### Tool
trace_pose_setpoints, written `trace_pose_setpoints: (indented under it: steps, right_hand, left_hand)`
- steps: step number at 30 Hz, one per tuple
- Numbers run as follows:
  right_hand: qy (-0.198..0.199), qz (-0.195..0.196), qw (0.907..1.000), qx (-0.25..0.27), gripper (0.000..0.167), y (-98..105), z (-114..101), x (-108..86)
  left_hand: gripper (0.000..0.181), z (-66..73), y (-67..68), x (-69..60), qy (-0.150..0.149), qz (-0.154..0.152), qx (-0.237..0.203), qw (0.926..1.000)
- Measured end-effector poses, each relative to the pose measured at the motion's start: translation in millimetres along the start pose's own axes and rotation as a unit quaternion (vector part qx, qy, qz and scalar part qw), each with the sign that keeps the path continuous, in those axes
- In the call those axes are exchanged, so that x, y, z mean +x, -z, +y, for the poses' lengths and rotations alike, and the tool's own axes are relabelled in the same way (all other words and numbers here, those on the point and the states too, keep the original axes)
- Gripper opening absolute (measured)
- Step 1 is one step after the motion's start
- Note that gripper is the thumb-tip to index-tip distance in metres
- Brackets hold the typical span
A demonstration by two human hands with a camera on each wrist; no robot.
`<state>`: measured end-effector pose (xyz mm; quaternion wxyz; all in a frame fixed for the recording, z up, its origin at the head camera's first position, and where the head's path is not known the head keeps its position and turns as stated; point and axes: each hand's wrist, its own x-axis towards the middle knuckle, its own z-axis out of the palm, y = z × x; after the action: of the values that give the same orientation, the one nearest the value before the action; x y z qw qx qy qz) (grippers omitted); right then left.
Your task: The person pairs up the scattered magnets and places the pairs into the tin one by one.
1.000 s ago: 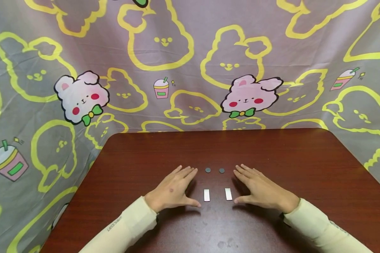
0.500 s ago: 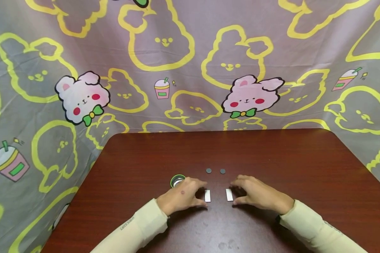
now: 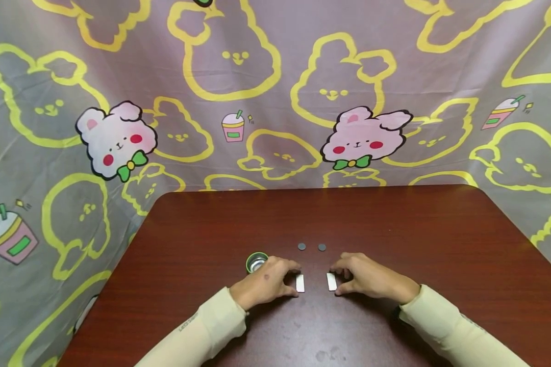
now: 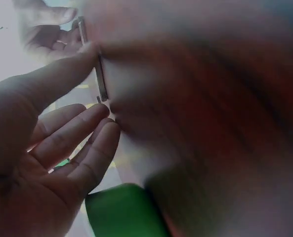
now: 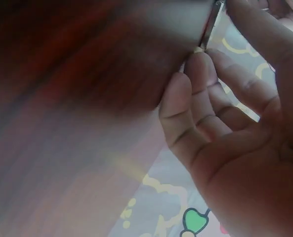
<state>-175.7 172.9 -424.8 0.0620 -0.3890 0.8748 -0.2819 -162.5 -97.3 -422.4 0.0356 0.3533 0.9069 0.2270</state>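
Note:
Two thin white rectangles lie side by side on the table. My left hand (image 3: 264, 280) has its thumb and fingertips at the near and far ends of the left white rectangle (image 3: 300, 283); the left wrist view shows its thin edge (image 4: 101, 81) between them. Curled likewise, my right hand (image 3: 372, 278) pinches the right white rectangle (image 3: 331, 282) by its ends, its edge (image 5: 211, 24) seen in the right wrist view. Two small dark discs, left (image 3: 301, 246) and right (image 3: 322, 247), lie beyond the rectangles.
An open round container (image 3: 257, 253) with a green rim stands just behind my left hand, partly covered by it; its green side (image 4: 126, 212) shows in the left wrist view. A patterned cloth (image 3: 275, 102) hangs behind and beside the brown table (image 3: 395, 219).
Both hands have moved inward and curled from spread fingers to the ends of the rectangles. The green-rimmed container has come into view behind the left hand. Rectangles and discs have not visibly moved.

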Motion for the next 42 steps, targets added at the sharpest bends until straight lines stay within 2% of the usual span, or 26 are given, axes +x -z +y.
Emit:
trace_pose_setpoints:
  steps: [5,10,19,31,42]
  right_hand:
    - [0.009,-0.008,0.9999,-0.003,0.033,-0.8,0.4,3.8]
    - [0.005,-0.008,0.9999,-0.006,0.032,-0.6,-2.4,6.8]
    - [-0.001,-0.004,1.0000,-0.005,0.029,-1.9,-6.9,10.1]
    - [-0.005,-0.010,0.9999,-0.011,0.027,-3.3,-7.6,14.6]
    - [-0.006,-0.013,0.9995,-0.027,0.020,-8.4,-16.4,21.6]
  left_hand:
    - [0.036,-0.7,-0.7,2.8,-0.001,0.002,-0.031,0.9995]
    - [0.037,1.6,-1.5,4.8,0.011,-0.002,-0.050,0.9987]
    - [0.033,2.2,-5.8,9.0,0.012,0.014,-0.076,0.9970]
    - [0.034,2.8,-9.4,16.8,0.024,0.016,-0.088,0.9957]
    - [0.032,12.0,-11.5,23.4,0.033,0.000,-0.089,0.9955]
